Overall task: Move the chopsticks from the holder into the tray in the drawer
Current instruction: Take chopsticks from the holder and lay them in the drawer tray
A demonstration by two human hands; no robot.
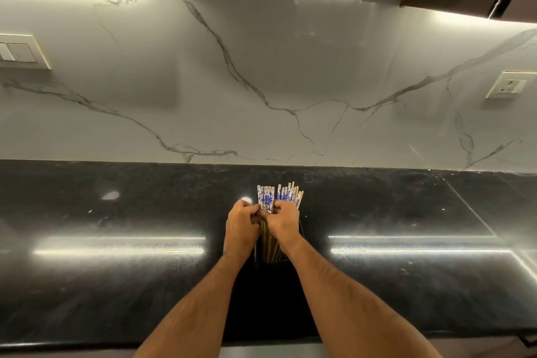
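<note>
A bundle of wooden chopsticks (273, 197) with blue-and-white patterned tops stands in a dark holder (270, 256) on the black countertop, mid-frame. Both my hands meet around the bundle just below the patterned tops. My left hand (241, 227) grips the left group of sticks, and my right hand (284, 222) grips the right group. The tops fan into two clusters above my fingers. The holder is mostly hidden behind my wrists. The drawer and its tray are out of view.
The glossy black countertop (116, 270) stretches left and right, with its front edge near the bottom of the frame. A white marble backsplash (261, 81) rises behind. A switch plate (20, 52) is on the left wall, a socket (510, 85) on the right.
</note>
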